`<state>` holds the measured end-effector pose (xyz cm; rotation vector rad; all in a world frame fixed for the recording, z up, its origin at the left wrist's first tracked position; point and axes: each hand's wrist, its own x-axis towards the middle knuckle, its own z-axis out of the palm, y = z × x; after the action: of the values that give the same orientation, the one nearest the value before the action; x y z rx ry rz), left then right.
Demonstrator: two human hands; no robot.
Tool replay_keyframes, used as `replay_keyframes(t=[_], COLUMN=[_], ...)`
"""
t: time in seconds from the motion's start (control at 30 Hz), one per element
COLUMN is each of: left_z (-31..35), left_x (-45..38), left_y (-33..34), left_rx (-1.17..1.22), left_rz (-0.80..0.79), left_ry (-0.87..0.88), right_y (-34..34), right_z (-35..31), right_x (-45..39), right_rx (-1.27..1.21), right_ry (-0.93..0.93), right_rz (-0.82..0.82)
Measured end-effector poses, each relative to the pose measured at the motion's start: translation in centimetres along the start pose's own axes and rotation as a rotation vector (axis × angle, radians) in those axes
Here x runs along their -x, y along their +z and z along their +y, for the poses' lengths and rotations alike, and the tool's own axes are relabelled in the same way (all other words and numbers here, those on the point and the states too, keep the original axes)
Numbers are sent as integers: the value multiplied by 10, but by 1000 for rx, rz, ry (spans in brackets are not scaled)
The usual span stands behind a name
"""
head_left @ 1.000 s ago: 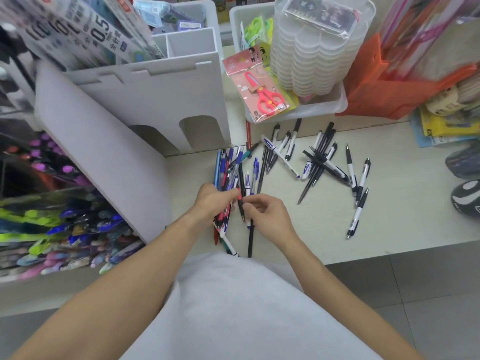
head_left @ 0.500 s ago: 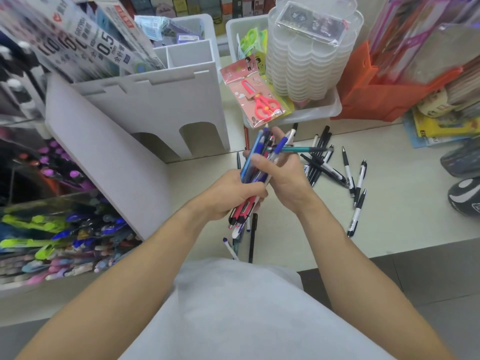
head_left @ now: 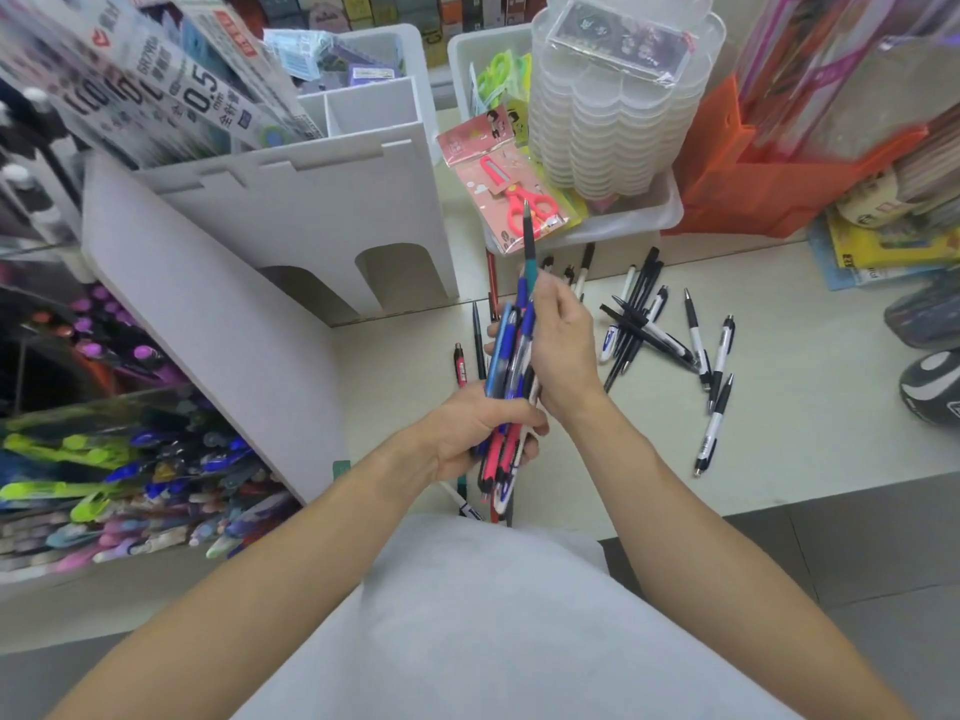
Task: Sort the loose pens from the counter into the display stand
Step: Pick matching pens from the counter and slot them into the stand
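My left hand (head_left: 475, 433) grips a bundle of pens (head_left: 506, 376), blue, red and black, lifted above the counter (head_left: 810, 407). My right hand (head_left: 563, 340) wraps the upper part of the same bundle, and a teal pen (head_left: 530, 246) sticks up above its fingers. Several black and white loose pens (head_left: 670, 335) lie scattered on the counter to the right. A red pen (head_left: 460, 363) and a dark pen (head_left: 477, 340) lie just left of the bundle. The white display stand (head_left: 291, 236) rises at the left, its front tiers full of coloured pens (head_left: 135, 470).
A packet of red scissors (head_left: 511, 200) leans on a white bin holding stacked clear plastic boxes (head_left: 618, 101). An orange tray (head_left: 779, 194) and booklets (head_left: 883, 246) sit at the back right. Dark objects (head_left: 930, 350) lie at the right edge. Grey floor lies below the counter edge.
The bundle came off the counter a second ago and now stands more upright. The teal pen swung from pointing right to pointing up. My right hand shifted along the bundle.
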<state>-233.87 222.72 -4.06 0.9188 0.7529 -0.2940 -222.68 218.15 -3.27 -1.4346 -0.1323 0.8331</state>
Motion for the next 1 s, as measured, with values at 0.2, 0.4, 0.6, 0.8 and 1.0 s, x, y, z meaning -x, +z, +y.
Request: replay_keyframes(t=[0.2,0.4,0.6,0.8,1.0], left_z=[-30,-39,-43,-43,-49], left_x=[11,17,16,15,16], left_y=[-1,-6,-3,1,-3], left_rx=[92,88,115,207,156], left_rz=[47,97,155,235,232], left_ry=[-53,-19,2,9,1], right_y=[-11,-32,-40,-39,-43], right_z=[21,24,20,38,48], right_x=[3,13,23,36,54], right_rx=[-51,117,237,392,685], right_ry=[145,122,93,109,86], right_rz=[37,-49,-105,-81,-246])
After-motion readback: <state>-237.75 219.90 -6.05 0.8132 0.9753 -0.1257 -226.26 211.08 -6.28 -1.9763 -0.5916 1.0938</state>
